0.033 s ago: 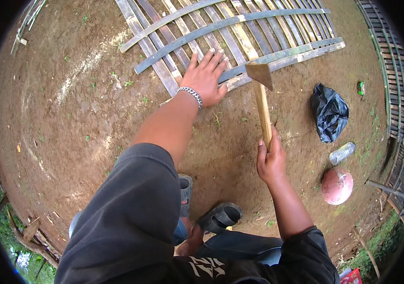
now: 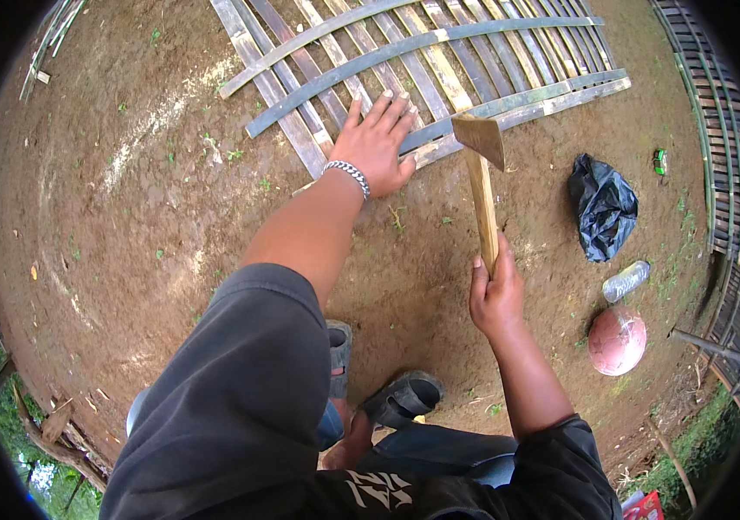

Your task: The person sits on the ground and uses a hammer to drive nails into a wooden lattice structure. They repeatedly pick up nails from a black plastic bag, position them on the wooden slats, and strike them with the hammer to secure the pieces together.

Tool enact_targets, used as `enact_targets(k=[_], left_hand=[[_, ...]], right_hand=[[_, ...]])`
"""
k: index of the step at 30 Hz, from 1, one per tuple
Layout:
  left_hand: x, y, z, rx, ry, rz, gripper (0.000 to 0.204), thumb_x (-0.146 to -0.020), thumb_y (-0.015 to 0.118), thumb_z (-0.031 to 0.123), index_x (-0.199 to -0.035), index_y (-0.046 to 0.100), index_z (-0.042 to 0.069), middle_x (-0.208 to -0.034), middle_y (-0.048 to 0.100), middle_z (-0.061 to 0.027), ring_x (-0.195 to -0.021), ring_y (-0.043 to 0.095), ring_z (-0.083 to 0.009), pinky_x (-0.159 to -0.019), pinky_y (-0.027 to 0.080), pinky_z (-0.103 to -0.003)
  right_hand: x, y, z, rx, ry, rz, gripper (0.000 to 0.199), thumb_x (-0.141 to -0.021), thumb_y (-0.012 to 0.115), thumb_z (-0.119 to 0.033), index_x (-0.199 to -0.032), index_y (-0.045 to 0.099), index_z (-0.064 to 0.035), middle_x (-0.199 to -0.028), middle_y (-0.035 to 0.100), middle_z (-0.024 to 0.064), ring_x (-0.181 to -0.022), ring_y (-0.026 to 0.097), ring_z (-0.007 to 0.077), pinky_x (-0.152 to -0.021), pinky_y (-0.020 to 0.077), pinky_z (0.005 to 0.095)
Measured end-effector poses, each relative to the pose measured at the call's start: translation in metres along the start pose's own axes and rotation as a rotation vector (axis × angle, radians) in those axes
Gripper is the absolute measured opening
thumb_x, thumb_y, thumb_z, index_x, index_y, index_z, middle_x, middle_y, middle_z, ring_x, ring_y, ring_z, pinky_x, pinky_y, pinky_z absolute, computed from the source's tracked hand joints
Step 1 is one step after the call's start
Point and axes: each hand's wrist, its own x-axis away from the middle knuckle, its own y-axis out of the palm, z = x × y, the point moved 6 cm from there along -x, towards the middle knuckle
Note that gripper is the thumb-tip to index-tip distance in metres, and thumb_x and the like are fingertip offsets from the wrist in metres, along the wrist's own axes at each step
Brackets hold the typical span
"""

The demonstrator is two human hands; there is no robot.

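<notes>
1. Biggest thing here is the woven panel of flat grey and tan bamboo slats (image 2: 439, 61), lying flat on the bare brown dirt ground (image 2: 127, 225) up around 12 o'clock. Its long slats run toward about 1 o'clock, with a few curved strips crossing them.
2. The left hand (image 2: 376, 143), silver chain bracelet at the wrist, is pressed flat on the near edge of that panel, fingers spread apart, not gripping anything, just pinning it.
3. The right hand (image 2: 495, 299) is wrapped tight around the bottom end of a hatchet with a pale wooden handle and a rusty wedge-shaped head (image 2: 482, 178). Handle runs roughly 6 to 12 o'clock, and the head sits just at the panel's near edge, right beside the left hand at its 3 o'clock. So the blade end is much closer to the left fingers than to the hand that holds it.
4. Over at 3 o'clock: a crumpled black plastic bag (image 2: 602, 208), a clear plastic bottle (image 2: 625, 281) lying on its side, and a round pinkish lid-like dish (image 2: 617, 340).
5. Dark sandals (image 2: 404, 397) down at 6 o'clock.
</notes>
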Motion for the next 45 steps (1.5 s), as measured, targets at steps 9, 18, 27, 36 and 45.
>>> enact_targets(k=[9, 18, 27, 36, 45], left_hand=[[0.001, 0.002, -0.001, -0.007, 0.004, 0.002, 0.072, -0.099, 0.047, 0.047, -0.161, 0.036, 0.012, -0.171, 0.027, -0.0105, -0.159, 0.021, -0.0272, -0.13, 0.013, -0.053], [0.0, 0.0, -0.002, 0.006, -0.003, -0.005, 0.072, -0.098, 0.048, 0.047, -0.161, 0.037, 0.012, -0.171, 0.027, -0.0107, -0.159, 0.021, -0.027, -0.13, 0.012, -0.052], [0.002, 0.0, -0.004, 0.004, -0.009, -0.026, 0.072, -0.098, 0.047, 0.046, -0.16, 0.038, 0.012, -0.171, 0.027, -0.0106, -0.159, 0.021, -0.0265, -0.131, 0.011, -0.052], [-0.001, 0.001, -0.004, 0.006, -0.007, -0.005, 0.072, -0.097, 0.047, 0.046, -0.16, 0.038, 0.012, -0.171, 0.027, -0.0108, -0.159, 0.022, -0.0266, -0.13, 0.013, -0.052], [-0.003, -0.001, 0.0, -0.001, -0.003, -0.013, 0.072, -0.098, 0.046, 0.047, -0.161, 0.037, 0.013, -0.171, 0.026, -0.0108, -0.159, 0.02, -0.0273, -0.13, 0.013, -0.053]], right_hand=[[-0.002, -0.012, -0.006, 0.005, -0.072, 0.116, 0.055, -0.099, 0.06, -0.009, -0.151, 0.043, -0.0085, -0.123, 0.066, 0.0312, -0.111, 0.066, 0.0505, -0.091, 0.0564, 0.0524], [-0.004, -0.005, -0.003, -0.015, 0.008, 0.045, 0.054, -0.099, 0.06, -0.008, -0.15, 0.044, -0.008, -0.128, 0.064, 0.0312, -0.111, 0.066, 0.0501, -0.092, 0.0559, 0.0524], [-0.009, 0.0, 0.002, 0.0, 0.031, 0.039, 0.051, -0.101, 0.058, -0.011, -0.149, 0.043, -0.0021, -0.126, 0.064, 0.0312, -0.111, 0.066, 0.0495, -0.092, 0.056, 0.0526], [0.001, 0.014, 0.021, -0.009, 0.115, -0.001, 0.057, -0.099, 0.061, -0.009, -0.153, 0.043, -0.0095, -0.124, 0.066, 0.0301, -0.108, 0.068, 0.0485, -0.092, 0.0564, 0.0522], [-0.007, 0.015, 0.016, 0.118, 0.118, -0.047, 0.057, -0.099, 0.06, -0.007, -0.152, 0.041, -0.004, -0.126, 0.063, 0.0316, -0.11, 0.065, 0.051, -0.092, 0.0557, 0.0516]])
